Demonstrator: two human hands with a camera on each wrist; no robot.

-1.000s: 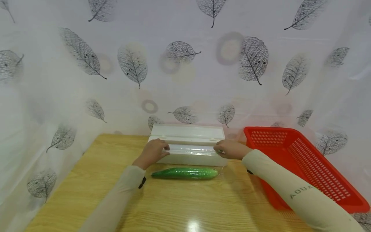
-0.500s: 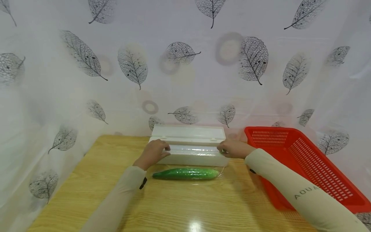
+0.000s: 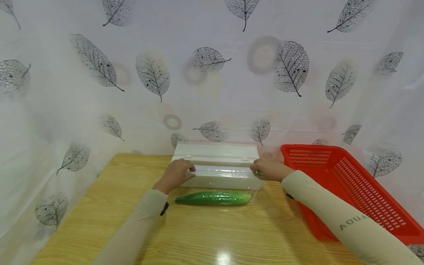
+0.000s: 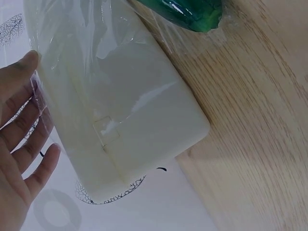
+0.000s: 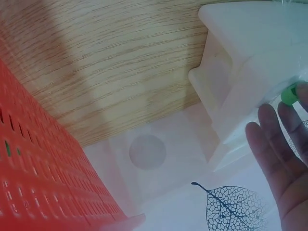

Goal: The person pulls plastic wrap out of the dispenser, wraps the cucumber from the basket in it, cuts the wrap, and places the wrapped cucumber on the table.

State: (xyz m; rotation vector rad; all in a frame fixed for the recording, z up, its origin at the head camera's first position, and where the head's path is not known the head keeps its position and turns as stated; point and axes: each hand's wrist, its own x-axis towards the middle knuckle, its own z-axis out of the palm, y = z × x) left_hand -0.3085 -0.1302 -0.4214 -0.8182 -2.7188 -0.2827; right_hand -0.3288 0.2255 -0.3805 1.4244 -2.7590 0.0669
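Note:
A long white cling film dispenser [image 3: 218, 181] lies on the table with its lid [image 3: 215, 149] raised at the back. Clear cling film [image 4: 103, 36] drapes over its front towards a green cucumber [image 3: 213, 198], which lies just in front and looks covered in film. At the dispenser's left end, my left hand [image 3: 176, 173] touches the film along the top edge; its thumb lies on the film, with the fingers loosely spread. My right hand [image 3: 269, 170], at the other end, pinches a small green slider [image 5: 289, 95] between thumb and fingertips.
A red plastic basket [image 3: 371, 191] with slotted walls stands right of the dispenser, under the right forearm. Something green shows through its slots. Behind the wooden table [image 3: 212, 232] hangs a leaf-printed sheet [image 3: 212, 99].
My right hand has slid slightly to the right along the dispenser's top. The left hand stays in place, and the cucumber has not moved noticeably.

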